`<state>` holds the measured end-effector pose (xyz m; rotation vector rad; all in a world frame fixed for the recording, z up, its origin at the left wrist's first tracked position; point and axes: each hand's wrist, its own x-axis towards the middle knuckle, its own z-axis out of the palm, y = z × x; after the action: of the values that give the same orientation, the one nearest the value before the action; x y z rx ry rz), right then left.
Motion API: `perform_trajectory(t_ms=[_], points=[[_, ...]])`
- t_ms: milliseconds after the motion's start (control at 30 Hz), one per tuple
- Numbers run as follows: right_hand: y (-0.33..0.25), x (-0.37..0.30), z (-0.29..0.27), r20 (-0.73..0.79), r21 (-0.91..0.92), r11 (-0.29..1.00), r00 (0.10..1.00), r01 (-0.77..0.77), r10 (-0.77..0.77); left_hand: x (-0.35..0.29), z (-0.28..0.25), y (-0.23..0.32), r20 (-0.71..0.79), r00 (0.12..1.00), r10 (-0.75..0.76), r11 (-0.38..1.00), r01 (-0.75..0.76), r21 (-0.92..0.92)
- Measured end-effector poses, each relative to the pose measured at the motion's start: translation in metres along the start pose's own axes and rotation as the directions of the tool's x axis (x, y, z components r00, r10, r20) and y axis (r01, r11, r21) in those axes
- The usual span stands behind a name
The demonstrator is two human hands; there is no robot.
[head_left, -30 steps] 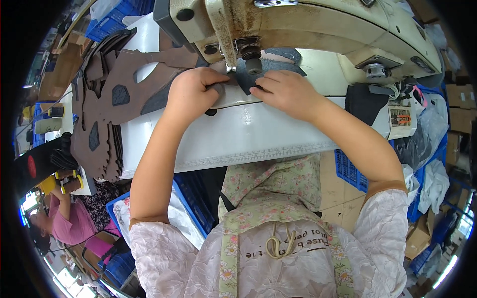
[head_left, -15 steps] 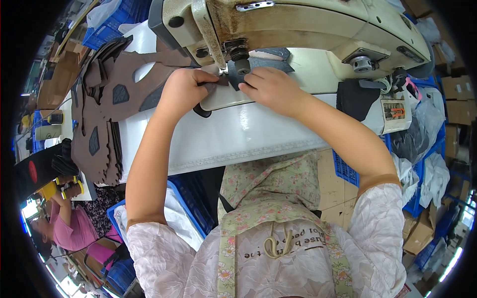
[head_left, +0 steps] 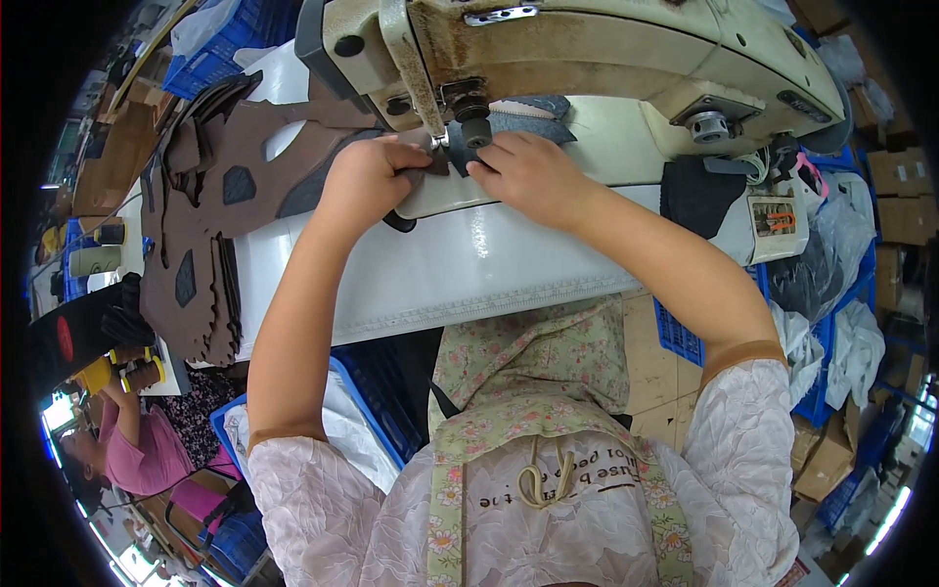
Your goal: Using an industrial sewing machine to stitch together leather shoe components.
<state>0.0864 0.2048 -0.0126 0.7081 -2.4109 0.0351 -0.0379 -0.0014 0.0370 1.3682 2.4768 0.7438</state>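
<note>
At the needle area of a sewing machine [head_left: 587,59], my left hand [head_left: 370,181] is closed with thumb and fingers pinched on a small brown leather-like piece [head_left: 430,181] by the presser foot [head_left: 439,141]. My right hand [head_left: 533,176] lies just right of the foot, its fingers curled at the edge of a dark blue-grey piece [head_left: 460,159]. More blue-grey material [head_left: 533,119] shows behind that hand. What the right fingertips grip, if anything, is hidden.
Brown cut pieces with dark patches [head_left: 235,147] are stacked left on the white table [head_left: 421,279]. A black cloth [head_left: 699,196] hangs at the machine bed's right. Blue crates [head_left: 680,328] stand below and beside the table. Another person [head_left: 147,445] sits at far left.
Both hands have shifted very slightly beside the presser foot. A little more of the brown piece shows beside my left fingers. The machine and stacked pieces stay in place.
</note>
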Motion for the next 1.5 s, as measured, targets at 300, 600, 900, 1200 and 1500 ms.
perform_trajectory(t_ms=[300, 600, 900, 1200, 1500], points=[[0.0, 0.007, 0.003, 0.032, -0.031, 0.999, 0.999, -0.014, 0.015, 0.004, 0.001, -0.004, -0.012, 1.0, -0.022, 1.0, 0.022, 0.017], [-0.002, 0.012, 0.008, 0.041, -0.076, 0.997, 0.999, -0.026, 0.029, 0.001, 0.007, -0.007, -0.072, 0.991, 0.109, 0.987, -0.099, 0.124], [-0.001, 0.014, 0.009, 0.062, -0.083, 0.996, 0.998, 0.011, -0.006, 0.002, 0.007, -0.01, -0.104, 0.985, 0.138, 0.985, -0.126, 0.114], [0.002, 0.019, 0.008, 0.115, -0.046, 0.999, 0.993, 0.027, -0.021, 0.006, 0.003, -0.003, -0.023, 1.0, 0.011, 0.991, -0.008, 0.13], [0.015, 0.014, 0.004, 0.176, 0.147, 0.989, 0.984, 0.016, -0.042, 0.003, 0.008, -0.013, -0.089, 0.987, 0.136, 0.981, -0.121, 0.153]])
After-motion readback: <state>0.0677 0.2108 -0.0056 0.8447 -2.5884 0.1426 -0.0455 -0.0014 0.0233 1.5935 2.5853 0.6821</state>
